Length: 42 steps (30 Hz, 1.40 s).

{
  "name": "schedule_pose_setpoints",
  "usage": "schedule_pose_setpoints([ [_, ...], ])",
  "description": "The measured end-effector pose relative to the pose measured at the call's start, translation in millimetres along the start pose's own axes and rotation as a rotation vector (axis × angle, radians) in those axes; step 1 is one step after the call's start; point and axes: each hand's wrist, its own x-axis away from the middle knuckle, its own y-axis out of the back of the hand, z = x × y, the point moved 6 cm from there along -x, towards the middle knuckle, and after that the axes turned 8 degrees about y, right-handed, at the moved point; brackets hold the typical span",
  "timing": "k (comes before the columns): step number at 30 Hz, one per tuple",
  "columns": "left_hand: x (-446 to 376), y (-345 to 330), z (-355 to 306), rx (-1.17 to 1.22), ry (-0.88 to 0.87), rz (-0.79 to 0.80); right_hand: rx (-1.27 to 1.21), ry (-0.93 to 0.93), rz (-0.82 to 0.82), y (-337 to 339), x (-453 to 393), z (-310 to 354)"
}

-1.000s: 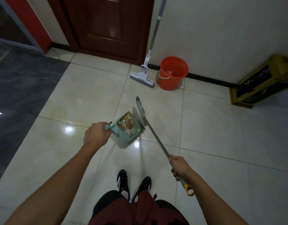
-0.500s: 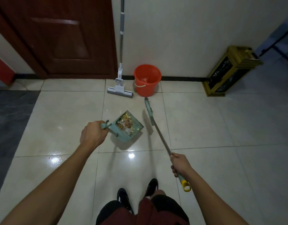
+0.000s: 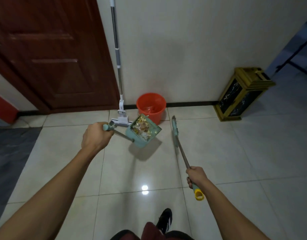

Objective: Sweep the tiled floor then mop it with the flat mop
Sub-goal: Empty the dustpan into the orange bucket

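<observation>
While the flat mop is leaning against the wall beside the orange bucket, the left hand is gripping a full dustpan and the right hand is clutching the broom; tilting the raised pan risks spilling debris across the tiled floor.

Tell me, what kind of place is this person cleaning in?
Probably an indoor hallway or lobby of a building. Glossy pale floor tiles run up to a plain wall with a dark wooden door, and a gold-framed bin of the kind seen in lobbies stands against the wall.
</observation>
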Motion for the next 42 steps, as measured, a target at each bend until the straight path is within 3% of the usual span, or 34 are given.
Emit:
schedule_pose_setpoints([
  [13, -73, 14, -107, 0.015, -0.051, -0.186, -0.036, -0.034, 0.040, 35, -98, 88],
  [17, -105, -2, -135, -0.032, -0.087, -0.151, -0.055, -0.049, 0.043, 34, -126, 111],
  [23, -170, -33, -172, -0.213, -0.200, -0.166, -0.028, -0.063, 0.034, 37, -176, 144],
  [30, -227, -79, -220, -0.473, -0.382, -0.076, -0.016, -0.081, 0.045, 39, -220, 179],
  [42, -235, -137, -299, -0.850, -0.635, 0.040, -0.022, -0.094, 0.120, 62, -263, 196],
])
